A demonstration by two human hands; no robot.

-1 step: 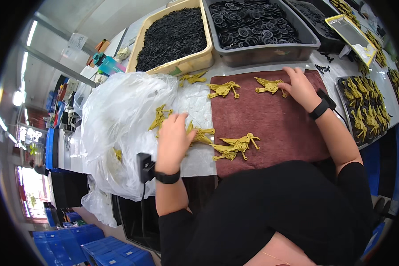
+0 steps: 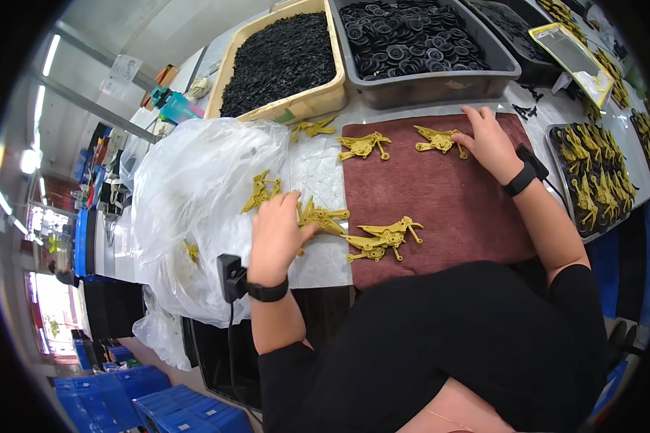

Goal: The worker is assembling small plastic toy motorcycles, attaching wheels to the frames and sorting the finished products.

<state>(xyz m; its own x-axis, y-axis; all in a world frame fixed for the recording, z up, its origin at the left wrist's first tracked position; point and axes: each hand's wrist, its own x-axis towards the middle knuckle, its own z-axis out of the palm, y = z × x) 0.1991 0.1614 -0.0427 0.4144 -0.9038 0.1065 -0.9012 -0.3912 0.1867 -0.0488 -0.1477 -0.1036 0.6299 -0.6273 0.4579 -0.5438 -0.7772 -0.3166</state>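
Note:
My left hand (image 2: 276, 231) hovers palm down by the white plastic bag's edge, thumb and fingers apart. Beside its thumb lies a yellow moulded plastic part (image 2: 323, 216); another yellow part (image 2: 258, 191) rests just beyond its fingers. Whether the fingertips touch either one is unclear. My right hand (image 2: 490, 143) is at the far right of the maroon cloth (image 2: 448, 209), fingers spread, thumb against the end of a yellow pointed part (image 2: 433, 139). On the cloth also lie a single yellow part (image 2: 365, 146) and two overlapping yellow parts (image 2: 386, 238) at the near left.
A cream tub (image 2: 339, 90) of small black pieces and a grey tub (image 2: 440, 88) of black wheel-like discs stand behind the cloth. The crumpled plastic bag (image 2: 195, 180) covers the left side. At right, a tray (image 2: 592, 177) holds rows of yellow parts.
My left hand has shifted slightly left and nearer to me, uncovering more of the yellow part beside its thumb. My right hand keeps its place.

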